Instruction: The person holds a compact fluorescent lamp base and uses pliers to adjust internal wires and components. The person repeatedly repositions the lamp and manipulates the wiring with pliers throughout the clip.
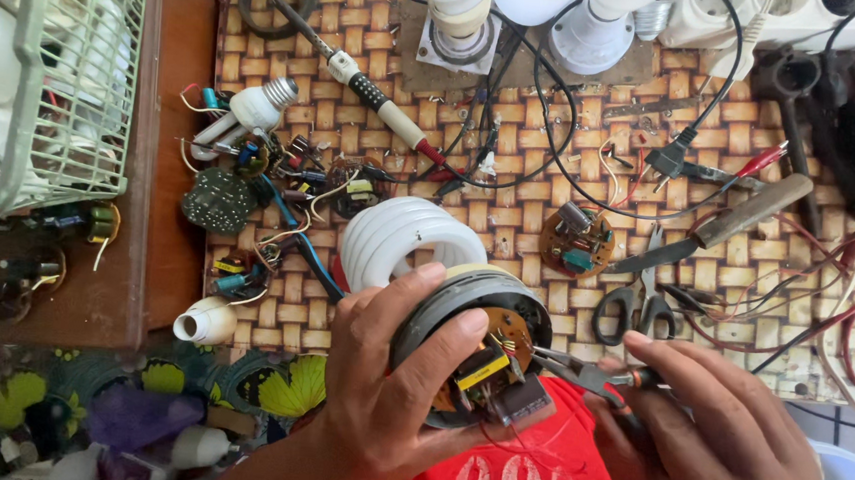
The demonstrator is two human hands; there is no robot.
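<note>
While the left hand (377,387) wraps snug round the opened spiral lamp (444,291) at the woven mat's (509,216) near edge, right hand (724,441) closed on pliers (579,369) nosing its circuit board (489,365), I'd nibble gently so the thin wires survive.

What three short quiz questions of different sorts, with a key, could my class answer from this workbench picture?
1. True or false: the left hand grips the opened spiral lamp by its round base.
2. Which tool does the right hand hold against the lamp's circuit board? A) scissors B) pliers C) knife
3. Fill in: the black-handled scissors lie on the woven ____, beyond the right hand.

Key: 1 true. 2 B, the pliers, tips at the board's edge. 3 mat.
</note>
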